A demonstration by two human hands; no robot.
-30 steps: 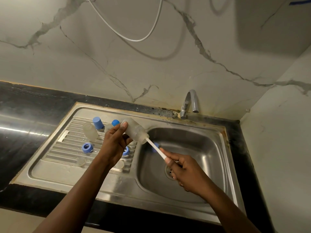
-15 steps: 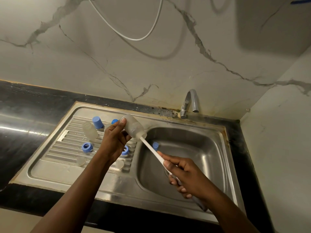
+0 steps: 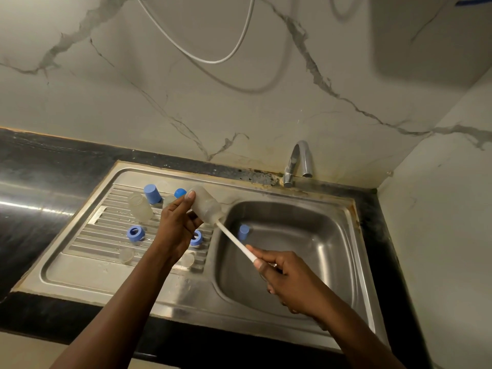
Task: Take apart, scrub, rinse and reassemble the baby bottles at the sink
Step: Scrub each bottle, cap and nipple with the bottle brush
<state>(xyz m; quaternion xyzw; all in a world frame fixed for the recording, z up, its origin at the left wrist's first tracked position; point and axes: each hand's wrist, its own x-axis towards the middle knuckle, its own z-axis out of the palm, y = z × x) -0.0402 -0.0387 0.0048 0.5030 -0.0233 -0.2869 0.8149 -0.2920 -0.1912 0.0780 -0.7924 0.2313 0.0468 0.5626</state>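
My left hand (image 3: 175, 227) grips a clear baby bottle (image 3: 206, 206), tilted with its mouth down toward the basin. A white brush handle (image 3: 234, 241) sticks out of that mouth; the brush head is hidden inside. My right hand (image 3: 287, 280) holds the handle's lower end over the basin. On the ribbed drainboard (image 3: 87, 251) lie another clear bottle (image 3: 139, 207), a blue cap (image 3: 152, 193), a second blue cap (image 3: 180, 193), two blue collar rings (image 3: 135, 233) (image 3: 197, 237) and clear teats (image 3: 126, 254) (image 3: 187, 259).
A blue cap (image 3: 243, 231) lies inside the steel sink basin (image 3: 306, 235). The chrome tap (image 3: 298, 161) stands at the back, no water visible from it. Black counter (image 3: 40, 182) runs to the left. A marble wall closes the right side.
The brush has been drawn partway out of the bottle, then held about there; my right hand slid back toward me along the handle's line. The bottle has tilted slightly.
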